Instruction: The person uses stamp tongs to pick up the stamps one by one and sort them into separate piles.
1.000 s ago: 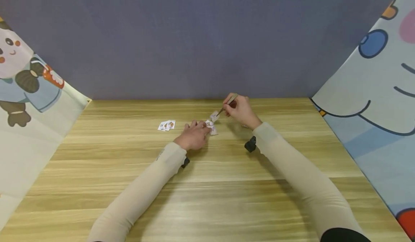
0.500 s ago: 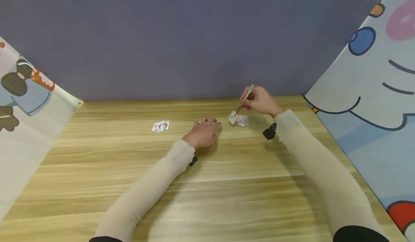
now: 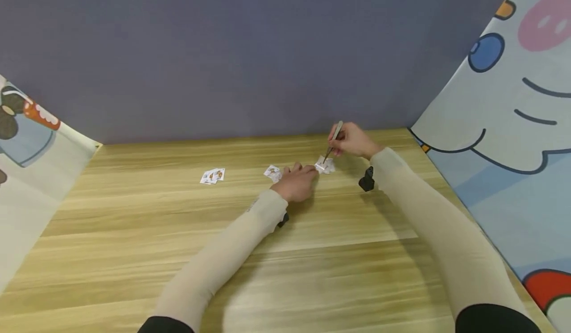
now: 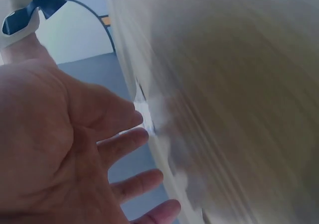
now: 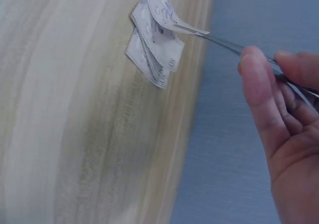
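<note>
Tweezers [image 3: 335, 136] are pinched between the thumb and fingers of my right hand [image 3: 354, 140]. Their tips grip the edge of a small printed paper square [image 5: 164, 10], which bends up over a few overlapping squares [image 5: 147, 59] on the table in the right wrist view. My left hand [image 3: 295, 183] lies low over the table, palm down, its fingers loosely extended. In the left wrist view its thumb and index fingertip are near a white paper edge [image 4: 144, 113]; contact is unclear. Just left of that hand lies another cluster of squares [image 3: 272, 172], partly hidden by it.
A third group of printed paper squares [image 3: 212, 176] lies fanned out on the wooden table [image 3: 178, 253] at the left. A grey-blue panel [image 3: 250, 60] rises behind the table. Cartoon-printed sheets [image 3: 482, 115] border both sides.
My right hand has carried one paper square in the tweezers from the middle cluster to the right-hand pile. My left hand has moved right off the middle cluster, towards that pile. The view has shifted slightly.
</note>
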Motion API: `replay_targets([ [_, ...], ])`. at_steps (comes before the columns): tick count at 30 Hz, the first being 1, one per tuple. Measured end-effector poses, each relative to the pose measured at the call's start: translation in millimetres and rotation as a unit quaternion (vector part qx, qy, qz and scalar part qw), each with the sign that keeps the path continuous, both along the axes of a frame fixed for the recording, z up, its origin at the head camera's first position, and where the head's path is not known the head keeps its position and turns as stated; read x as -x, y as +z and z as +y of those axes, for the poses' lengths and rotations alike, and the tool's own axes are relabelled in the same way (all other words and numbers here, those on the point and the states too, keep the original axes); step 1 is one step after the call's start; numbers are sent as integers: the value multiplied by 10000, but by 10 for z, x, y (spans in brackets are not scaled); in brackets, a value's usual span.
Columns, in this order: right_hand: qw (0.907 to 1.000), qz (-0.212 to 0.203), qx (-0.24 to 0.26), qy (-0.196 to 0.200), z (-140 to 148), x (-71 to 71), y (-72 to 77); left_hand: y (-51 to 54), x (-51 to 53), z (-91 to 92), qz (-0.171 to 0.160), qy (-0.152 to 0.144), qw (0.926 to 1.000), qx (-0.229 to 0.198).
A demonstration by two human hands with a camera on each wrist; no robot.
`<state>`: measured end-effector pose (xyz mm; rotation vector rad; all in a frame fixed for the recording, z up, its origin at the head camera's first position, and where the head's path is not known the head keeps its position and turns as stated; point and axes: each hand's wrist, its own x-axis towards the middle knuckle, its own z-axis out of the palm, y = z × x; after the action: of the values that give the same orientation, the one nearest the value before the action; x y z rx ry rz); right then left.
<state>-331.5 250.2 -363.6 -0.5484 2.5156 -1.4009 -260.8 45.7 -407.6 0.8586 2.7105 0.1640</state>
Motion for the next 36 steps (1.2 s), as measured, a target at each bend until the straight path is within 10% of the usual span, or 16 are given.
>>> replay_targets([
  [21, 9954, 510, -476, -660, 109, -18, -269, -53, 19, 144, -3, 132, 9998, 160],
  [36, 9917, 1138, -288, -532, -101, -89, -132, 112, -39, -382, 101, 412, 9985, -356],
])
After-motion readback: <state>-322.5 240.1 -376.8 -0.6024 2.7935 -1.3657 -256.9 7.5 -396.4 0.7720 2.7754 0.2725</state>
